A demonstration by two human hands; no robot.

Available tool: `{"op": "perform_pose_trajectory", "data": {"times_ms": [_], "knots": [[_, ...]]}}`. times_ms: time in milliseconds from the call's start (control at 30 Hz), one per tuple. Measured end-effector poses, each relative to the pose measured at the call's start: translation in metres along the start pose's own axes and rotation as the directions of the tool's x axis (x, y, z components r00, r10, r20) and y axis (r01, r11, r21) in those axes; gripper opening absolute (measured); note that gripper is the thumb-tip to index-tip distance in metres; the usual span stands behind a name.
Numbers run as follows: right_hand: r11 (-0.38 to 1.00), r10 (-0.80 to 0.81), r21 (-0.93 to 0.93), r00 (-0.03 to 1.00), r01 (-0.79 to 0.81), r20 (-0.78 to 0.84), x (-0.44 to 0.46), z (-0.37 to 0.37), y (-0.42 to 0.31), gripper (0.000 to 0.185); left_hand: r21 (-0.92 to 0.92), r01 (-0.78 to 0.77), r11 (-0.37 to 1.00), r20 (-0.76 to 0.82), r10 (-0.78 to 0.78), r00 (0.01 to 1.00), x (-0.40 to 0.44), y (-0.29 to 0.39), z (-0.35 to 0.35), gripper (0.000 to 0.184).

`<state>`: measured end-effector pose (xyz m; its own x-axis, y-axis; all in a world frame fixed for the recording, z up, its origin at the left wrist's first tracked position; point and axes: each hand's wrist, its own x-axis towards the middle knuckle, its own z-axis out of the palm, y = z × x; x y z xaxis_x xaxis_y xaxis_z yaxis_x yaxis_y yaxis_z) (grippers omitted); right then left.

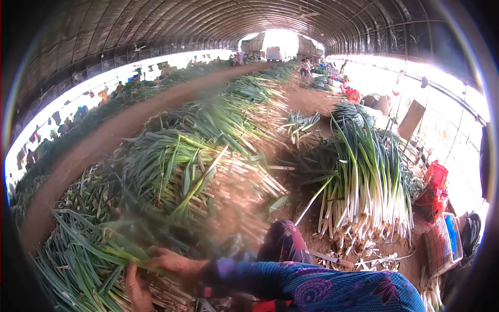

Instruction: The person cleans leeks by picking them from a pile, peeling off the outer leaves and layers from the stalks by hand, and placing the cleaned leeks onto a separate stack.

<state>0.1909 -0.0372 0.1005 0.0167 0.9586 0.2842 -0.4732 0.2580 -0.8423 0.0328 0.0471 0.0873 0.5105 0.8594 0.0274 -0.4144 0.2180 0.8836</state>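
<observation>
My right hand (174,261), reaching across from a blue patterned sleeve (312,281), is closed on the leafy part of a long green onion (117,252) at the lower left. Just below it, my left hand (138,291) comes up from the bottom edge, its thumb and fingers pressed to the same green onion. Beneath both hands lies a heap of green onions (62,265) with dark green leaves. The lower stem of the held one is hidden by my hands.
A big pile of untrimmed green onions (171,161) lies ahead. Cleaned green onions with white stems (364,192) stand at the right. A knife-like flat blade (325,257) lies near my knee. Further right are a plastic crate (441,244) and red bags (435,192). People (305,67) stand far back.
</observation>
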Motion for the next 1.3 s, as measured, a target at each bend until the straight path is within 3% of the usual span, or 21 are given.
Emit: {"op": "perform_pose_trajectory", "data": {"times_ms": [100, 300, 400, 500, 533, 567, 600, 633, 667, 700, 733, 767, 833, 867, 900, 933, 967, 1033, 1067, 1200, 1300], "knots": [[0.938, -0.287, -0.17, 0.951, 0.303, 0.115, 0.018, 0.008, 0.044, 0.035, 0.041, -0.023, 0.999, 0.017, 0.022, 1.0, -0.02, 0.008, -0.013, 0.044], [0.664, -0.419, -0.465, 0.807, 0.585, 0.416, 0.065, -0.023, 0.15, 0.024, 0.052, 0.018, 0.998, -0.103, -0.012, 0.995, -0.029, -0.01, -0.08, 0.044], [0.631, -0.437, -0.447, 0.767, 0.634, 0.471, 0.072, -0.012, 0.157, 0.021, -0.07, -0.122, 0.99, -0.003, 0.122, 0.993, -0.03, -0.009, -0.087, 0.042], [0.595, -0.407, -0.423, 0.71, 0.684, 0.575, 0.084, -0.006, 0.159, 0.029, 0.634, 0.062, 0.771, -0.181, 0.07, 0.981, -0.034, 0.0, -0.126, 0.064], [0.813, -0.192, -0.429, 0.877, 0.393, 0.439, 0.082, 0.006, 0.147, 0.027, 0.454, 0.038, 0.89, -0.167, 0.043, 0.985, -0.032, 0.0, -0.131, 0.054], [0.925, 0.079, -0.376, 0.947, 0.046, 0.311, 0.074, 0.024, 0.125, 0.026, 0.249, 0.02, 0.968, -0.153, 0.019, 0.988, -0.029, -0.001, -0.137, 0.046], [0.912, 0.371, -0.267, 0.904, -0.312, 0.213, 0.067, 0.035, 0.11, 0.025, 0.033, 0.007, 0.999, -0.146, -0.002, 0.989, -0.032, -0.004, -0.143, 0.04], [0.938, 0.2, -0.336, 0.925, -0.085, 0.323, 0.065, 0.023, 0.118, 0.027, 0.026, -0.063, 0.998, -0.126, 0.066, 0.99, -0.029, -0.007, -0.142, 0.039], [0.936, 0.157, -0.35, 0.919, -0.022, 0.362, 0.062, 0.021, 0.123, 0.027, 0.033, -0.125, 0.992, -0.136, 0.128, 0.982, -0.026, -0.011, -0.143, 0.038], [0.932, 0.114, -0.361, 0.91, 0.041, 0.4, 0.057, 0.019, 0.128, 0.027, 0.595, -0.293, 0.749, 0.012, 0.356, 0.934, -0.027, -0.02, -0.16, 0.037], [0.762, -0.035, -0.531, 0.842, 0.371, 0.539, 0.059, 0.014, 0.136, 0.024, 0.163, -0.198, 0.966, -0.071, 0.212, 0.975, -0.037, -0.011, -0.137, 0.046], [0.47, -0.182, -0.599, 0.735, 0.648, 0.653, 0.06, 0.008, 0.145, 0.024, 0.191, -0.188, 0.963, -0.111, 0.211, 0.971, -0.039, -0.012, -0.144, 0.044], [0.377, -0.176, -0.585, 0.675, 0.718, 0.716, 0.072, 0.014, 0.143, 0.029, 0.386, -0.237, 0.891, -0.131, 0.307, 0.943, -0.043, -0.018, -0.155, 0.039], [0.414, -0.113, -0.603, 0.696, 0.682, 0.709, 0.075, 0.017, 0.143, 0.032, 0.415, -0.241, 0.877, -0.148, 0.326, 0.934, -0.045, -0.019, -0.158, 0.037], [0.751, 0.047, -0.584, 0.858, 0.307, 0.512, 0.081, 0.023, 0.148, 0.031, 0.408, -0.271, 0.872, -0.169, 0.363, 0.916, -0.042, -0.023, -0.16, 0.036], [0.853, 0.204, -0.521, 0.89, 0.044, 0.408, 0.078, 0.035, 0.148, 0.03, 0.057, -0.164, 0.985, -0.261, 0.173, 0.95, -0.043, -0.012, -0.152, 0.035], [0.887, 0.353, -0.406, 0.889, -0.22, 0.29, 0.076, 0.046, 0.147, 0.029, 0.068, -0.15, 0.986, -0.308, 0.164, 0.937, -0.045, -0.011, -0.152, 0.036], [0.866, 0.43, -0.362, 0.883, -0.345, 0.188, 0.076, 0.071, 0.131, 0.027, 0.081, -0.133, 0.988, -0.367, 0.153, 0.918, -0.044, -0.011, -0.154, 0.037], [0.895, 0.364, -0.334, 0.916, -0.295, 0.166, 0.075, 0.072, 0.141, 0.028, 0.077, -0.122, 0.99, -0.404, 0.142, 0.903, -0.044, -0.011, -0.152, 0.038], [0.757, 0.049, -0.653, 0.995, 0.022, 0.09, 0.066, 0.064, 0.165, 0.018, 0.093, -0.071, 0.993, -0.49, 0.108, 0.865, -0.044, -0.009, -0.148, 0.038], [0.841, -0.086, -0.539, 0.996, 0.052, -0.038, 0.049, 0.065, 0.171, 0.019, 0.125, -0.047, 0.991, -0.511, 0.105, 0.853, -0.049, -0.004, -0.14, 0.037]]}}
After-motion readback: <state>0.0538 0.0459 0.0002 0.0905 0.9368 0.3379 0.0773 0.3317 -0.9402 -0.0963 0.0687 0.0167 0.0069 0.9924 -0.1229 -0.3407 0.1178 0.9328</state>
